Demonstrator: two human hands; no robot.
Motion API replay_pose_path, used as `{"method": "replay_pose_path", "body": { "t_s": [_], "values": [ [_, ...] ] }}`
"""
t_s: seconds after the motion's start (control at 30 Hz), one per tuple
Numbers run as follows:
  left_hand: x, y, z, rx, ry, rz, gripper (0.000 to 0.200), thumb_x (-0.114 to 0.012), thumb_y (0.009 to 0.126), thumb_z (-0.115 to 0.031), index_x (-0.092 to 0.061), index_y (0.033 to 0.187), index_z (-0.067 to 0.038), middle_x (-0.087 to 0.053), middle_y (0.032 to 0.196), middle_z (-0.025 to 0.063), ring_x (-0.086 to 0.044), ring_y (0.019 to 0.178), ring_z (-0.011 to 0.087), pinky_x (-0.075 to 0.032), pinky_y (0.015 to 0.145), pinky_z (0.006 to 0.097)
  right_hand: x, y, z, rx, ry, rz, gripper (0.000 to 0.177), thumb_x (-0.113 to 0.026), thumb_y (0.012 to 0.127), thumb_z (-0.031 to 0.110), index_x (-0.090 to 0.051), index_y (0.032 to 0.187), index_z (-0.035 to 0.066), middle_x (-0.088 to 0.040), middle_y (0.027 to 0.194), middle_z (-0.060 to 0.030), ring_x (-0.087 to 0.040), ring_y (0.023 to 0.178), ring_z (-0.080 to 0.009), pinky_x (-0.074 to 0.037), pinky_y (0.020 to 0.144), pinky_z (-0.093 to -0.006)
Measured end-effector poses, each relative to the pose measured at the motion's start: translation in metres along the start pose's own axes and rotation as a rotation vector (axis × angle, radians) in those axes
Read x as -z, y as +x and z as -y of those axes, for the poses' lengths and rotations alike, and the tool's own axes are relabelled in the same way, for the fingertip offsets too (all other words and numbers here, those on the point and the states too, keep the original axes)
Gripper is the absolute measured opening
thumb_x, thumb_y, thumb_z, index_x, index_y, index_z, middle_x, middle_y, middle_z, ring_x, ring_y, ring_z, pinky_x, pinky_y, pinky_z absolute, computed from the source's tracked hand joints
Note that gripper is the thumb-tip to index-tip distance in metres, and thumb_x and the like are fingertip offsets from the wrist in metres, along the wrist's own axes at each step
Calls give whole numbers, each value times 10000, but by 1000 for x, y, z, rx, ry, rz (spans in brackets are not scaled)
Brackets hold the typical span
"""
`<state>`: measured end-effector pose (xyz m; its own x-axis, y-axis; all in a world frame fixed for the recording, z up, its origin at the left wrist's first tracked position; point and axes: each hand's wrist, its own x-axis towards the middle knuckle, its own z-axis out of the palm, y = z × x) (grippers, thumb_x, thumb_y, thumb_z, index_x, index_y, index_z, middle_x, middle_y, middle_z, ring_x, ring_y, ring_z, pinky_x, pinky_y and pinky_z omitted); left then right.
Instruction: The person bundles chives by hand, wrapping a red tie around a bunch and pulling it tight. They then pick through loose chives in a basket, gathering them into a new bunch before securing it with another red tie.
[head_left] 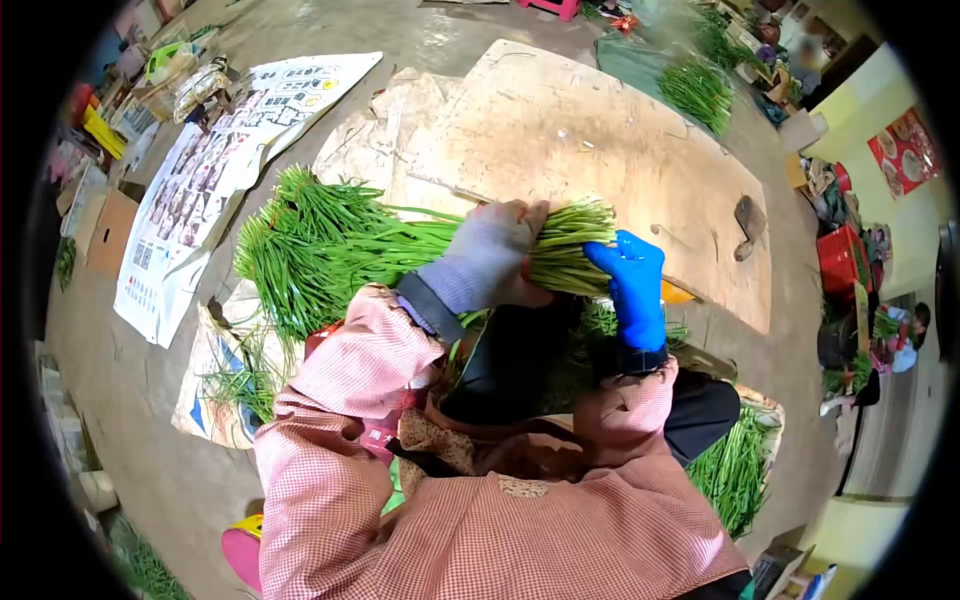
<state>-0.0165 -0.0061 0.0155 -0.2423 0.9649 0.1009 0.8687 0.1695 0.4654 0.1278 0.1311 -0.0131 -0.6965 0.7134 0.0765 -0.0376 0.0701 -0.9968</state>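
Note:
A thick bundle of long green stalks that look like chives (340, 250) lies crosswise in front of me, with leafy ends to the left and pale stem ends to the right. My left hand (490, 250), in a grey glove, is wrapped round the stems, fingers closed. At the stem ends is my right hand (632, 275), in a blue rubber glove, with its fingers bent against the stems; its far fingers are partly hidden. Beyond both hands is a worn wooden board (600, 130), and a small dark-handled blade-like tool (748, 228) rests near its right edge.
A printed white sheet (215, 180) covers floor at the left. Loose greens (240, 385) lie on a cloth at lower left, more greens (735, 470) at lower right, and another pile (697, 95) stands at the back. A red crate (842, 262) and another person (905, 335) are at the right.

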Motion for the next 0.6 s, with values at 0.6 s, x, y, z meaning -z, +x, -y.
{"method": "replay_pose_path", "body": {
  "t_s": [0.6],
  "values": [
    [-15,-11,13,85,-63,80,941,-761,563,-428,-307,1289,-38,-514,1059,221,-501,1013,365,-414,863,386,54,5,12,-40,213,-237,140,-633,777,113,-597,701,2,-472,510,9,-370,402,-54,-282,395,-204]
  ]
}}
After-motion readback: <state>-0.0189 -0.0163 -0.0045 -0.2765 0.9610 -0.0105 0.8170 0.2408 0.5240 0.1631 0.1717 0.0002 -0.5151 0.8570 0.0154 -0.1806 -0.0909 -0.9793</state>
